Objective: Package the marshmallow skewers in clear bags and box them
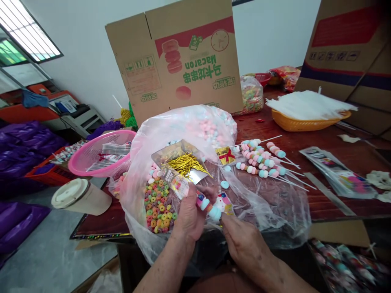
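My left hand (190, 213) is closed around a small printed plastic bag (179, 185). A candy skewer (210, 208) of pale blue marshmallows and orange rings lies between my hands, its far part apparently in the bag. At its near end my right hand (246, 238) is closed, with the stick hidden in the fingers. Just beyond are gold twist ties (187, 164) on an opened pack. To the left, colourful candy rings (159, 205) fill part of a large clear plastic bag (134, 195). Several finished marshmallow skewers (259, 158) lie at the right.
A pink basket (76, 160) and a lidded paper cup (82, 196) stand at the left. A cardboard box (195, 53) rises behind. On the right are an orange basket (301, 121) with white sticks, a stack of printed bags (339, 173) and a ruler (330, 193).
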A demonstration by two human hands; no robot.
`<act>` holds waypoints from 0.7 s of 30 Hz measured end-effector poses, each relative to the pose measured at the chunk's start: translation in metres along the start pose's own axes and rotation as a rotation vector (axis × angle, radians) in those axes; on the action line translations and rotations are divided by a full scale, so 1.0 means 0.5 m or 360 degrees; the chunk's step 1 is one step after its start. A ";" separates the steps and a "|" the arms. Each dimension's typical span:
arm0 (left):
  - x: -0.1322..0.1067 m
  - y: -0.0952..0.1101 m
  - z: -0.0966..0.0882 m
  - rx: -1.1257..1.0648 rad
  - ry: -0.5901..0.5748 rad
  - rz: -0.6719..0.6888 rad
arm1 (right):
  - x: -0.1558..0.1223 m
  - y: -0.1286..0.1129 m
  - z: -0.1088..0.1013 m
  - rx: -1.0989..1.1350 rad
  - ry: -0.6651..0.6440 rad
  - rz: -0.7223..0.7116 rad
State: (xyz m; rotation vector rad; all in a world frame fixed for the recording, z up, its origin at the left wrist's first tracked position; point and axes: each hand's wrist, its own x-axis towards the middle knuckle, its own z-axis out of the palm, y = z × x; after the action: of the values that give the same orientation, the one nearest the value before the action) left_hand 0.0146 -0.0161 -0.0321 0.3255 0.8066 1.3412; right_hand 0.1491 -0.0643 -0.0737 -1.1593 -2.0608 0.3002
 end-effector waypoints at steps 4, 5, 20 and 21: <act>0.014 0.057 -0.037 -0.0095 -0.0262 0.0054 | 0.007 0.006 -0.029 0.0418 -0.0250 0.0177; 0.019 0.065 -0.043 -0.0146 -0.0290 0.0098 | 0.009 0.007 -0.036 0.0501 -0.0326 0.0205; 0.040 0.048 0.006 -0.0226 0.0450 -0.0089 | -0.009 0.032 -0.019 -0.0570 0.0100 -0.0376; 0.039 0.044 0.005 -0.0195 0.0452 -0.0102 | -0.006 0.036 -0.022 -0.0549 0.0089 -0.0364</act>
State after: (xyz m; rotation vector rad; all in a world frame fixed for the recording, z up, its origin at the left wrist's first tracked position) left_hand 0.0005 0.0081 -0.0230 0.0113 0.9567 1.3873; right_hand 0.1690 -0.0583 -0.0769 -1.0969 -2.2253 -0.2039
